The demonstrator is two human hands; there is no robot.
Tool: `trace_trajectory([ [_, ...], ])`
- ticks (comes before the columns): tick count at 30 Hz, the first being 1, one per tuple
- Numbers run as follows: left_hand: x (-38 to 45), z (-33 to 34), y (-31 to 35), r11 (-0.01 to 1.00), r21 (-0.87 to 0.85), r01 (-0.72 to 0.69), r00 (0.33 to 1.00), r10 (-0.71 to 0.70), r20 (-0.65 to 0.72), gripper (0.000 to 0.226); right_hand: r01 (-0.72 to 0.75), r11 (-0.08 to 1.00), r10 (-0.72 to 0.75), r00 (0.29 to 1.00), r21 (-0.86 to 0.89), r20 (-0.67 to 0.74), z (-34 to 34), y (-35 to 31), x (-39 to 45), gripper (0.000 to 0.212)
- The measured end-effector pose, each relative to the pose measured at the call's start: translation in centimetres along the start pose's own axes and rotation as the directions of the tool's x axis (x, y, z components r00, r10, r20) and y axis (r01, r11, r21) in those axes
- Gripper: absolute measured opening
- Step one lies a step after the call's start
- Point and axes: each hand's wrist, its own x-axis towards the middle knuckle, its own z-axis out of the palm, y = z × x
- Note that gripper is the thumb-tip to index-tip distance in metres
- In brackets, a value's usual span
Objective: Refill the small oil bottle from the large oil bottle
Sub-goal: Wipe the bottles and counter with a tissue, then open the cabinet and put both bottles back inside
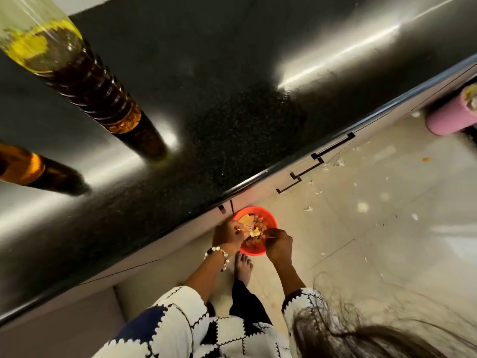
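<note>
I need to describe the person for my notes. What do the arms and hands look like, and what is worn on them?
Both forearms are bare below loose sleeves of a white garment with black scalloped lines and a dark blue patch. The left hand has a beaded bracelet at the wrist, with pale and dark round beads. The right hand shows no jewellery.

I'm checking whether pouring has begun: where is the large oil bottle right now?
In the head view the large oil bottle stands on the dark countertop at upper left, beside a second bottle; both hands are away at the red bowl.
</note>
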Motion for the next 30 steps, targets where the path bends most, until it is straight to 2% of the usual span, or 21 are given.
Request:
trace_trajectory([
  [4,-0.2,0.6,-0.4,0.999,-0.045,0.001,1.0,-0.001,0.002,0.02,0.048,0.996,-0.047,0.999,-0.072,0.014,-1.2,0.3,0.2,0.025],
  [6,-0.5,0.3,-0.3,0.996,-0.086,-0.003,1.0,0.003,-0.001,0.016,0.035,0.999,-0.035,0.999,0.005,-0.008,-2.5,-1.0,-0.2,0.03],
  [9,-1.3,-0.5,0.1,0.981,-0.187,-0.048,0.999,0.046,-0.013,0.014,0.126,0.975,-0.115,0.991,0.185,-0.067,-4.3,-3.1,-1.0,0.029],
  [12,-3.7,-2.3,1.0,0.947,-0.258,-0.194,0.979,0.202,0.005,0.013,0.235,0.897,-0.193,0.97,0.375,-0.145,-6.6,-5.8,-3.3,0.018],
  [15,-6.3,-5.5,2.3,0.866,-0.392,-0.312,0.947,0.318,-0.052,0.013,0.365,0.781,-0.256,0.927,0.507,-0.274,-8.2,-10.1,-5.4,0.01],
  [17,-8.1,-8.4,2.9,0.794,-0.486,-0.366,0.928,0.354,-0.119,0.015,0.44,0.711,-0.32,0.897,0.548,-0.305,-8.4,-13.7,-6.9,0.01],
  [21,-11.1,-14.8,2.8,0.717,-0.562,-0.414,0.91,0.331,-0.249,0.017,0.542,0.616,-0.487,0.833,0.573,-0.264,-7.6,-20.1,-10.5,0.011],
  [25,-13.3,-21.7,1.1,0.676,-0.512,-0.53,0.843,0.351,-0.409,0.017,0.597,0.559,-0.571,0.78,0.575,-0.254,-5.9,-25.5,-14.4,0.01],
  [30,-16.8,-31.1,-1.9,0.643,-0.331,-0.69,0.653,0.356,-0.668,0.018,0.666,0.469,-0.679,0.692,0.58,-0.246,-3.2,-32.7,-20.0,0.009],
])
